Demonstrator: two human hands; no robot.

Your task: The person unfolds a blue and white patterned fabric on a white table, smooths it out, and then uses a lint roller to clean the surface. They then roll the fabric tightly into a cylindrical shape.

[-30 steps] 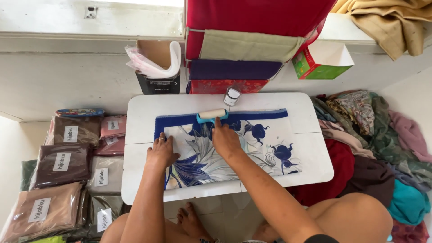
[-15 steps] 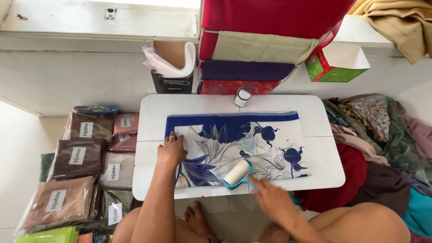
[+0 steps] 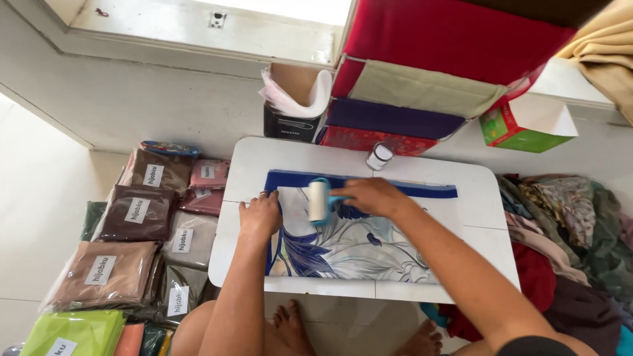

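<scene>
The right hand [image 3: 372, 196] gripped the blue handle of a white lint roller [image 3: 318, 201], apparently resting on the far left part of a blue floral scarf [image 3: 356, 240]. The scarf lay flat on a white folding table [image 3: 475, 191]. The left hand [image 3: 260, 214], fingers together, pressed down its left edge.

The floral scarf [image 3: 349, 247] is smooth, faintly sheeny cloth on a glossy white plastic table [image 3: 475, 191], under a paper-wrapped lint roller [image 3: 318, 201]
</scene>
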